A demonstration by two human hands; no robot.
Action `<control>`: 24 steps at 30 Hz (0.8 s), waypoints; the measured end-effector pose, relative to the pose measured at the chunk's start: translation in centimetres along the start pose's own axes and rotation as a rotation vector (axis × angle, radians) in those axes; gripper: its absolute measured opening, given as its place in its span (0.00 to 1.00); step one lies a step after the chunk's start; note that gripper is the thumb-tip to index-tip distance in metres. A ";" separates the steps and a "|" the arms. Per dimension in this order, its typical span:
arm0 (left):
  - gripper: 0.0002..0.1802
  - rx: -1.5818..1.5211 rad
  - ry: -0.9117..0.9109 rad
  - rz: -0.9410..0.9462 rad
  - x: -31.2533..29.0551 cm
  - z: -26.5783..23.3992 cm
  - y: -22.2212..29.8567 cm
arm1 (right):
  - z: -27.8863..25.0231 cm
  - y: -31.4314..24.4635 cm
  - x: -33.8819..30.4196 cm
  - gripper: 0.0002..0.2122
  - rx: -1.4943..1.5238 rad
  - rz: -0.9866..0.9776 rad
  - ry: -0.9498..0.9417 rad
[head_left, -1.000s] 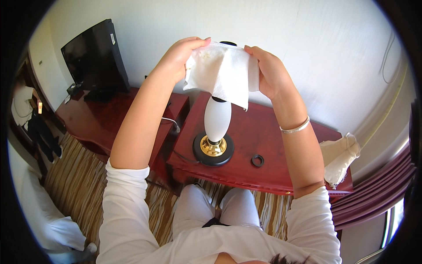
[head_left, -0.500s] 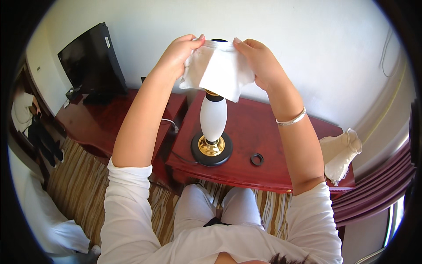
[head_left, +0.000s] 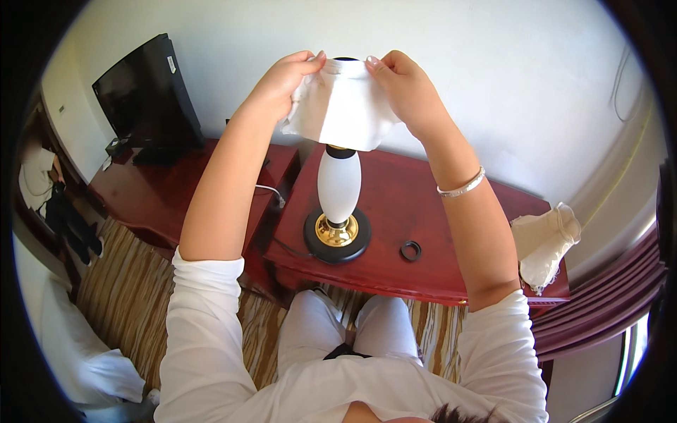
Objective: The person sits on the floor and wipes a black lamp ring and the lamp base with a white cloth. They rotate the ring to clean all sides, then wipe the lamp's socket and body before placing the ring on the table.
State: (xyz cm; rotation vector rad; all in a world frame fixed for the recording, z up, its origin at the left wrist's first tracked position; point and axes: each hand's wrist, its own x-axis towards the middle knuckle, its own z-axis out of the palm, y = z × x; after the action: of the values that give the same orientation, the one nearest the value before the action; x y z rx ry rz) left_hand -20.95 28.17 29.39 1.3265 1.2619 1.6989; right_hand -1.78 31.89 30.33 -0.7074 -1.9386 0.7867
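Observation:
Both my hands pinch the upper edge of a white cloth [head_left: 344,106], one at each corner, with thumbs on the near side. My left hand [head_left: 290,79] grips it at the left, my right hand [head_left: 400,88] at the right. The cloth hangs in front of the upper part of a table lamp [head_left: 339,189] and hides most of it; a black tip shows just above the cloth. Below it are the lamp's white oval body, gold collar and round black base. A black ring [head_left: 410,250] lies on the table right of the base.
The lamp stands on a dark red wooden table [head_left: 384,204]. A cream lampshade [head_left: 546,243] lies on its side at the right end. At left, a television [head_left: 149,95] stands on another red cabinet [head_left: 151,194]. A white cable [head_left: 271,192] crosses between. Another person [head_left: 60,204] stands far left.
My hands and the cloth have shifted slightly up and left, and the cloth's lower edge hangs more evenly. Both hands keep their pinch. The lamp and ring appear in slightly different places as the view moves.

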 end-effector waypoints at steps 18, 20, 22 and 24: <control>0.07 0.609 0.179 0.510 -21.4 3.2 -6.5 | 0.2 7.4 -18.8 0.06 0.290 -0.092 -0.033; 0.08 0.474 0.133 0.337 -24.0 3.7 -9.2 | 1.0 9.3 -22.0 0.08 0.576 0.163 -0.223; 0.09 0.420 0.044 0.188 -25.9 4.1 -11.0 | 1.5 11.3 -24.3 0.15 0.874 0.290 -0.537; 0.11 0.432 -0.084 0.161 -26.7 4.1 -12.3 | 1.8 13.1 -26.4 0.15 0.711 0.382 -0.780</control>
State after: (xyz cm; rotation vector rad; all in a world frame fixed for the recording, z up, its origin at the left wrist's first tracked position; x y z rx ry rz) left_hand -10.17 9.80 8.78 1.7717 1.5667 1.5046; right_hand 10.17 20.43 5.91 -0.3343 -1.9495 2.0950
